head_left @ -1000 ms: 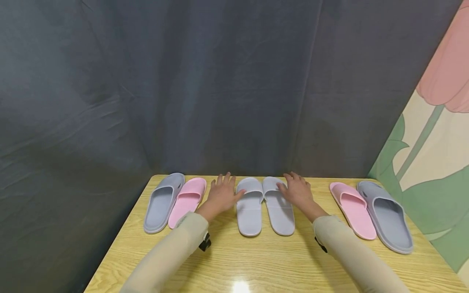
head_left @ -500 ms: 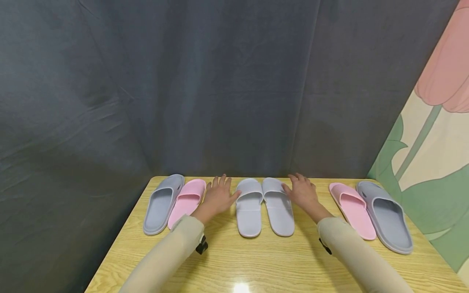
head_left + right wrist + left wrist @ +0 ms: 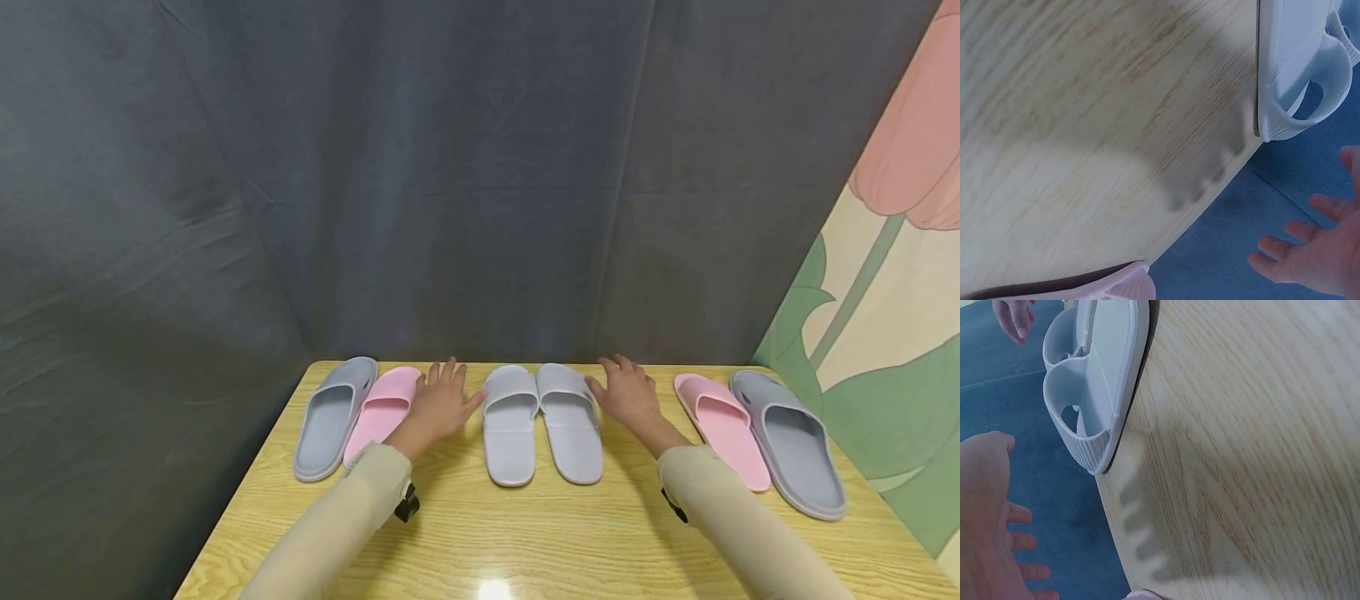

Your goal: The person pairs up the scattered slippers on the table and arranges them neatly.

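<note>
Two pale grey slippers lie side by side at the middle of the table's back, the left slipper (image 3: pixel 511 450) and the right slipper (image 3: pixel 573 450) touching near their straps. My left hand (image 3: pixel 441 407) hovers with spread fingers between the left grey slipper and a pink slipper (image 3: pixel 385 408). On the other side, my right hand (image 3: pixel 628 396) is held above the table, fingers spread, just right of the grey pair. Both wrist views show each hand apart from the slippers, holding nothing; shadows of the fingers fall on the wood.
A larger blue-grey slipper (image 3: pixel 327 429) lies at the far left. Right of the hands are another pink slipper (image 3: pixel 731 442) and a large grey slipper (image 3: pixel 798 454). A dark curtain (image 3: pixel 465 183) hangs behind the wooden table (image 3: pixel 480 533); a painted wall (image 3: pixel 885 367) stands at right.
Both hands have moved outward, away from the grey pair: the left hand to the left, the right hand to the right. The slippers stay in place.
</note>
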Motion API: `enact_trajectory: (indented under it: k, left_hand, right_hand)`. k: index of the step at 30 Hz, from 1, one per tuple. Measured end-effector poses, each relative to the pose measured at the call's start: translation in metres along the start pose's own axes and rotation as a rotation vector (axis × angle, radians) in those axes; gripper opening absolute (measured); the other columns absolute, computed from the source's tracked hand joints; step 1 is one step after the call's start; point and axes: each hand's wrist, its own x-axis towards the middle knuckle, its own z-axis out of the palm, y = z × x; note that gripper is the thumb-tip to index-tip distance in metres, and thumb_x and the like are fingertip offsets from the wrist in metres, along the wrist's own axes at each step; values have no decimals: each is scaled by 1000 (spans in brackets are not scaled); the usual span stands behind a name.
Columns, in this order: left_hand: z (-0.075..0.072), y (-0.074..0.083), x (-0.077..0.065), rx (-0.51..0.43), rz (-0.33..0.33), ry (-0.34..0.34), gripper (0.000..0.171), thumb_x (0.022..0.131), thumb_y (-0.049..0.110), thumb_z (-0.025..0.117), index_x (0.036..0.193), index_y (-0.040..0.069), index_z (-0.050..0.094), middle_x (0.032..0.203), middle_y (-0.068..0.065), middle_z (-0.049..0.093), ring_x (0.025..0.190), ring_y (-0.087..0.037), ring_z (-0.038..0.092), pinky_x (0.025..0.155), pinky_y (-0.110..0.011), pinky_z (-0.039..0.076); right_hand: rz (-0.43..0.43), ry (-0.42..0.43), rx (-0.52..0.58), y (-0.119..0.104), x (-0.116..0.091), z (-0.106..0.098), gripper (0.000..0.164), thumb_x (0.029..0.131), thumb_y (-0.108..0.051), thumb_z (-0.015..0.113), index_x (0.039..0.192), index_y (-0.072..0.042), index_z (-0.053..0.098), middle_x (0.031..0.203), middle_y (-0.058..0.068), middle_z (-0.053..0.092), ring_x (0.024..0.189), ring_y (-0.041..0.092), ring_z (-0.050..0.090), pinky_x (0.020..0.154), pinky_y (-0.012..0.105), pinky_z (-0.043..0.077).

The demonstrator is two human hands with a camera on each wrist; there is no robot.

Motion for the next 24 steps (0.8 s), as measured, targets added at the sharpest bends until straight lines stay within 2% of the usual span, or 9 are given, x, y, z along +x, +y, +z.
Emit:
enact_trajectory:
  k: [16, 24]
  left_hand:
    - [-2, -11, -3, 4, -39, 2, 77, 102, 64, 37, 155, 8, 40, 162, -19, 32, 147, -44, 29, 115, -62, 26]
    - [-1, -18, -5, -15, -51, 9, 75, 102, 61, 40, 155, 7, 39, 161, -19, 32, 146, -44, 30, 115, -62, 25]
  right_hand:
    - [12, 9, 8, 18, -1, 0, 59, 102, -40, 53, 142, 3, 50, 150, 35, 38, 134, 59, 37, 104, 73, 32]
    - [14, 10, 2, 23, -2, -2, 61, 103, -41, 52, 143, 4, 48, 149, 36, 37, 133, 60, 36, 103, 73, 32]
